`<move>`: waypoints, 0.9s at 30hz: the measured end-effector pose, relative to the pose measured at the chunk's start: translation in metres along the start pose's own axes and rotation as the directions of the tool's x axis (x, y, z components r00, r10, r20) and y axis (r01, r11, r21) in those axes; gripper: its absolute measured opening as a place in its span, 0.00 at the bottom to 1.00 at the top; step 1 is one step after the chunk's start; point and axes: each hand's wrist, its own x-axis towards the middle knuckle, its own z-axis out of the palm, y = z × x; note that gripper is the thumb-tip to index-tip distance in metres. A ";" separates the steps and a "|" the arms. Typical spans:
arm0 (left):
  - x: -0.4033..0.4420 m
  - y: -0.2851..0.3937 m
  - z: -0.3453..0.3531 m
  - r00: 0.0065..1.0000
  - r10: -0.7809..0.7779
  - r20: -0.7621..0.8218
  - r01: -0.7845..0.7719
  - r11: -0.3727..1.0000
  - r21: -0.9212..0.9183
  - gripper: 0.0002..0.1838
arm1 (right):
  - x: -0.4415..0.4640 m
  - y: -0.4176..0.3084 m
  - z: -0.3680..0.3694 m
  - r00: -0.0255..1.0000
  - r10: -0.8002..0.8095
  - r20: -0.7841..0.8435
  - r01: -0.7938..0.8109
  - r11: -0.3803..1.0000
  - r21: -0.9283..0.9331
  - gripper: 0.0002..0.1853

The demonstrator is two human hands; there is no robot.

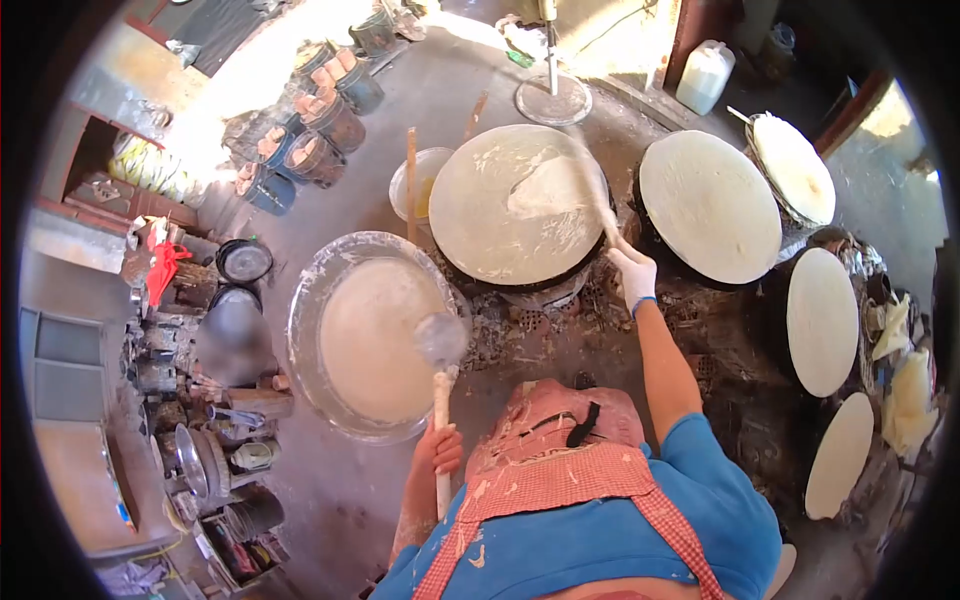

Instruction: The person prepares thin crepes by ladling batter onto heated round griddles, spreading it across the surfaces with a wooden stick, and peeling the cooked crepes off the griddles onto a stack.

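Batter (pixel 485 205) spread in a round, grey floor (pixel 270 400), buckets (pixel 345 128), sunlight (pixel 218 118)

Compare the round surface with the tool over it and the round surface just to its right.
The worked surface looks streaked and patchy, while the neighbouring surface looks mostly even. The tool in the right hand crosses the worked surface's right side; no tool crosses the neighbouring surface. In this view, the worked surface appears somewhat larger than the neighbouring surface. Both are round and pale.

Ladle (pixel 441 342) in left grip (pixel 438 449) near basin (pixel 306 335)
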 end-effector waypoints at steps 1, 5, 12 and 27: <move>-0.005 0.002 -0.003 0.995 0.090 0.044 -0.095 0.986 0.138 0.06 | -0.015 0.000 0.008 0.993 0.089 -0.076 -0.077 0.985 0.153 0.19; 0.007 0.012 -0.010 0.997 -0.045 0.058 0.056 0.977 -0.203 0.06 | -0.047 0.050 0.050 0.987 0.121 0.104 -0.128 0.990 0.064 0.20; 0.005 0.014 -0.007 0.974 -0.106 0.199 0.153 0.959 -0.240 0.18 | 0.031 0.010 -0.006 0.920 -0.389 -0.056 0.250 0.689 -0.680 0.21; 0.118 0.046 0.115 0.949 0.297 0.104 -0.315 0.902 0.295 0.11 | -0.001 0.013 -0.032 0.753 -0.497 0.432 0.476 -0.042 -0.878 0.15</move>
